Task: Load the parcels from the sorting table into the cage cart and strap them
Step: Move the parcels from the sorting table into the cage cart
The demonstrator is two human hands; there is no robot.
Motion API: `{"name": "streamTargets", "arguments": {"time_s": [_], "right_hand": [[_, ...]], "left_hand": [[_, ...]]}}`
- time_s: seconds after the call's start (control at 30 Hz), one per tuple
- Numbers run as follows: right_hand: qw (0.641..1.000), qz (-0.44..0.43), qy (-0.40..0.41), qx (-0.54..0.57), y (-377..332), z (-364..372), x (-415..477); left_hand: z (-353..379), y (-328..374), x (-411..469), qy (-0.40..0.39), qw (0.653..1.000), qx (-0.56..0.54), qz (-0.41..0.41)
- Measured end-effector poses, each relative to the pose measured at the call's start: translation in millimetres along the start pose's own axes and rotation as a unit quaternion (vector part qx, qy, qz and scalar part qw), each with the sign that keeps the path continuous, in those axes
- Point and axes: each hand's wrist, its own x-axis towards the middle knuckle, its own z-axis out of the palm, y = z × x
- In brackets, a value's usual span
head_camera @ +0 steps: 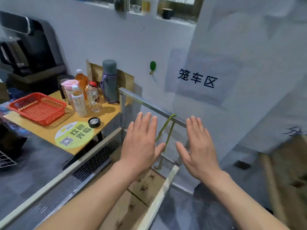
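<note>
Leftmost, a red basket [38, 107] sits on a wooden table [108, 111] with a cluster of bottles [79, 100] and a grey flask [109, 80] behind it. Just beside the table stands the cage cart [146, 103], its mesh side running toward the camera.

The left hand [141, 143] hovers above the cart, palm down, fingers straight and spread, holding nothing. Below it, brown cardboard parcels [144, 188] lie flat inside the cart, a seam showing between them. They look stiff and boxy, probably light enough to shift by pressing on the tops or gripping opposite edges. The corners would crush first.

Between the hands a green strap [163, 128] hangs from the far rail, looped over it and dangling loose into the cart. It looks soft and limp, so the free end is the sensible place to pinch it. Where that end lies is hidden behind the left thumb.

The right hand [199, 146] mirrors the left, flat, spread and empty. Beyond it a sign [197, 78] is fixed to the wall.
</note>
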Motion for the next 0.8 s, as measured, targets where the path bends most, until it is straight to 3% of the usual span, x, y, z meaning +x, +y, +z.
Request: {"name": "streamTargets", "arguments": {"time_s": [0.37, 0.8], "right_hand": [[0.97, 0.124, 0.118, -0.171, 136.3, -217.9, -149.4], [0.881, 0.311, 0.165, -0.316, 214.9, -404.4, -376.2]], "left_hand": [[-13.6, 269.3, 7.7, 0.026, 0.976, -0.106, 0.187], [-16.3, 548.8, -72.4, -0.017, 0.901, -0.205, 0.382]]}}
